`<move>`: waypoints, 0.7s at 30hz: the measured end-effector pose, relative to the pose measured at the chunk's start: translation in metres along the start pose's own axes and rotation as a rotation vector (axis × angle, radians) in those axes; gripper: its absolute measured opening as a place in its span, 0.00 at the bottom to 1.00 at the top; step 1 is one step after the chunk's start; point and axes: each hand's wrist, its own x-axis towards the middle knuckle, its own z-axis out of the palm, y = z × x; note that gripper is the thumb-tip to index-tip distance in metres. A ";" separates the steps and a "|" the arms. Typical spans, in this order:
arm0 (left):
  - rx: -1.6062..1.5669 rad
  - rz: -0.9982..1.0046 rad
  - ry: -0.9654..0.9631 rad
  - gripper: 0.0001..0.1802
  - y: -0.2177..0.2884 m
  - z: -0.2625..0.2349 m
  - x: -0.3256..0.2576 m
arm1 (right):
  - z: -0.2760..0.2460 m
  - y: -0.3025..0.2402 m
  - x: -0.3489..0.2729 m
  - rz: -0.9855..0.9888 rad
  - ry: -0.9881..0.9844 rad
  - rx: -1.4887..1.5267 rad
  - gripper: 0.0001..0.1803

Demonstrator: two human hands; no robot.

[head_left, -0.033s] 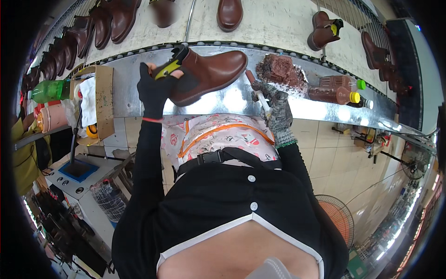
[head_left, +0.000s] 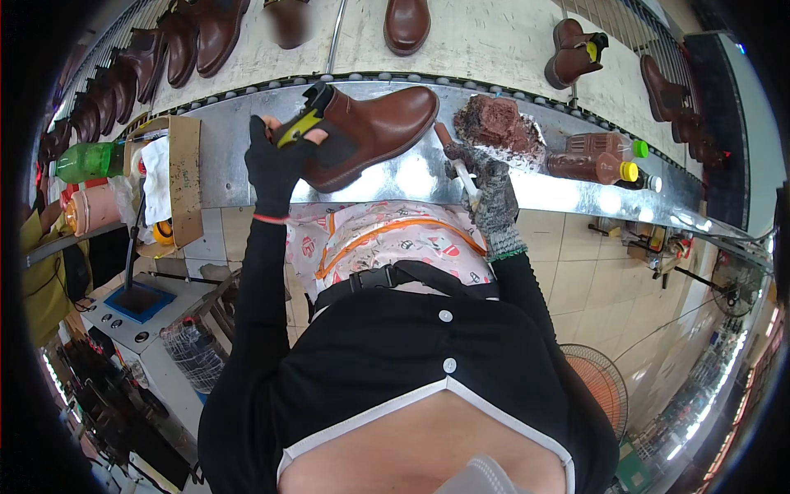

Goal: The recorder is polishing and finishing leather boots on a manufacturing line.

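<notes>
Your left hand, in a black glove, is closed around the heel and ankle opening of a brown ankle boot, holding it tilted with its toe pointing right above the metal bench; a yellow-and-black piece sits in the boot's opening. Your right hand, in a grey knitted glove, is clenched around a thin brush handle whose end reaches toward the boot's sole side. Just beyond that hand sits a brown-stained rag pile, and further right lie brown bottles with green and yellow caps. To the left stands an open cardboard box and a green bottle. More brown boots ride the conveyor behind the bench.
</notes>
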 end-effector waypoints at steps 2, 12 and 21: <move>-0.140 -0.124 -0.150 0.30 0.007 -0.006 -0.014 | 0.004 -0.004 0.005 -0.287 0.011 -0.133 0.28; -0.736 -0.577 -0.635 0.31 0.019 0.003 -0.065 | -0.012 -0.037 -0.015 -0.181 -0.213 -0.423 0.16; -0.912 -0.635 -0.742 0.25 0.032 0.023 -0.070 | -0.037 -0.057 -0.033 -0.088 -0.343 -0.402 0.32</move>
